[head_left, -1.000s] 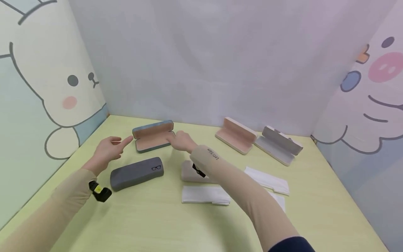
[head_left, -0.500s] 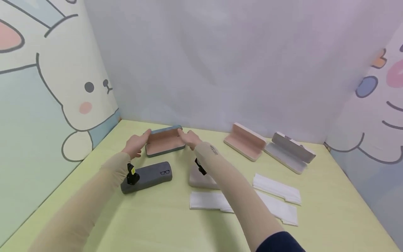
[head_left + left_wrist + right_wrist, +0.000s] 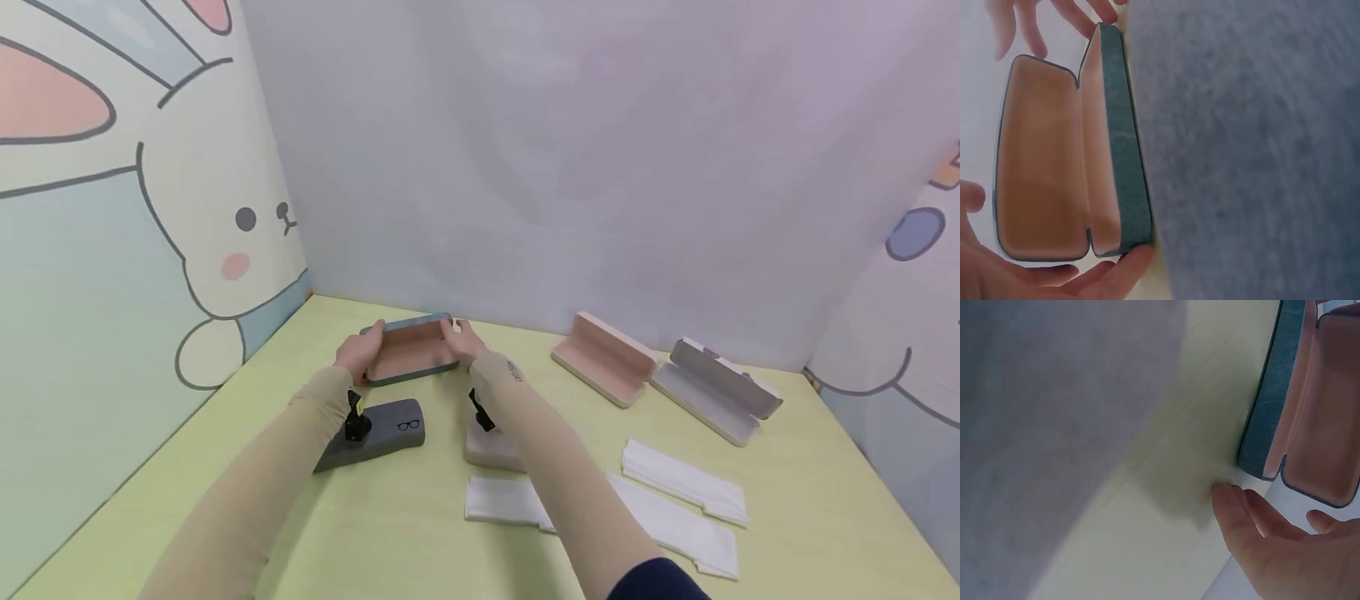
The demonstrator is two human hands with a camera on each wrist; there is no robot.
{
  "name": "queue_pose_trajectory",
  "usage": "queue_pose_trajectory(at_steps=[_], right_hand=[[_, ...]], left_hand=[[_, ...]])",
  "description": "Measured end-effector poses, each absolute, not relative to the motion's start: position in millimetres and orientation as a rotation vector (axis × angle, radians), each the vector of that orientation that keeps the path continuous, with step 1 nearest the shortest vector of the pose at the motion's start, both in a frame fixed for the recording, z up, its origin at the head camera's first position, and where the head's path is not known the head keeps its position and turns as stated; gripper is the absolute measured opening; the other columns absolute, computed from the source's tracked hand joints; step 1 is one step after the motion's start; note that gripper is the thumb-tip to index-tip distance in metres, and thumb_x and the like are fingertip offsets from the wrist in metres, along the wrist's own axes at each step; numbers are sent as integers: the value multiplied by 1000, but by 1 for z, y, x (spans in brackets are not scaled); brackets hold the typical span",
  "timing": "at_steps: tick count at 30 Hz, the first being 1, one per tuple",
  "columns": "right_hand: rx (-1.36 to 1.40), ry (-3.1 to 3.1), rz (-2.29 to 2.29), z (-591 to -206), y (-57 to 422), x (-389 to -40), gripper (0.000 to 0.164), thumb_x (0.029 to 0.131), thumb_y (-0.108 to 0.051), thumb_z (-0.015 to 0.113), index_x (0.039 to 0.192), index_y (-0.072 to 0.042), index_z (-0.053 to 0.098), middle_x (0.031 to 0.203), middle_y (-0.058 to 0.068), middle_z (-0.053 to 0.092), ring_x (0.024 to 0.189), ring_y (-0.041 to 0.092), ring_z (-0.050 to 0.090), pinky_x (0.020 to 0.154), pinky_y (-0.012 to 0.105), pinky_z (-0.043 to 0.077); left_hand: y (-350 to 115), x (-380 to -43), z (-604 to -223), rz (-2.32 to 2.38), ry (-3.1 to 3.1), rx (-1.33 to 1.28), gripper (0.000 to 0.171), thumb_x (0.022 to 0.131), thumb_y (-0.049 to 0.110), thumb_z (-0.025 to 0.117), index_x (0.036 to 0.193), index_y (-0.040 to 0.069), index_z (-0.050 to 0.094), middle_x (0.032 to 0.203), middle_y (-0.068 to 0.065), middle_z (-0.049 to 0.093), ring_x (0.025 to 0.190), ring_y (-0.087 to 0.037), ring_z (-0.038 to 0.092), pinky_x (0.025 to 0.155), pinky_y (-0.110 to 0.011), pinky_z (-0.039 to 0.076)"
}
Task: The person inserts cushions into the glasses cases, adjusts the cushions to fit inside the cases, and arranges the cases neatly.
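A blue-green glasses case [image 3: 411, 354] with a peach-pink lining stands with its lid up at the back left of the table. At its left end is my left hand [image 3: 360, 350]; in the left wrist view its fingers [image 3: 1129, 269] touch the base's corner, while the thumb is off the lid. My right hand [image 3: 467, 342] is at the other end. In the right wrist view, the bent fingers [image 3: 1232, 512] are close to the case's corner with a small gap, and nothing is in the grip. A closed dark grey glasses case [image 3: 386, 429] lies below the left hand.
A closed beige-grey case [image 3: 491, 446] is partly hidden by the right forearm. Towards the back right stand an open pink case [image 3: 600, 367] and an open white-and-grey case [image 3: 708, 396]. Folded white cloths [image 3: 686, 483] lie in front of them. Fabric walls [image 3: 525, 167] enclose the table.
My left hand has moved right and forward to the open blue-green case's left end. The right hand has stayed around its right end. The head view has swung left.
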State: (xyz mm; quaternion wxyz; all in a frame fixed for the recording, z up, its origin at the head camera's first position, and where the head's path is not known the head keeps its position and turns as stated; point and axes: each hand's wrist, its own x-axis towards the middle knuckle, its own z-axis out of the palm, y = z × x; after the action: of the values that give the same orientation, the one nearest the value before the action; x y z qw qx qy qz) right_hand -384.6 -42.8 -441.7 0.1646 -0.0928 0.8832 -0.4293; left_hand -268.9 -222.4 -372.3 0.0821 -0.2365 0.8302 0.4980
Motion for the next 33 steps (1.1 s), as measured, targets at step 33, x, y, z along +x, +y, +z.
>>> queue_pose_trajectory(at_steps=[33], right_hand=[[-35,2326,-1248,-368,18,-338,58,103,-42,32,152,-16,18,135,27,48,111,40,60,89,47,54]], left_hand=[[-186,-281,-363,1419,2471,-491,82,98,53,34,151,-5,14,154,-29,22,133,-47,38,95,-55,49]])
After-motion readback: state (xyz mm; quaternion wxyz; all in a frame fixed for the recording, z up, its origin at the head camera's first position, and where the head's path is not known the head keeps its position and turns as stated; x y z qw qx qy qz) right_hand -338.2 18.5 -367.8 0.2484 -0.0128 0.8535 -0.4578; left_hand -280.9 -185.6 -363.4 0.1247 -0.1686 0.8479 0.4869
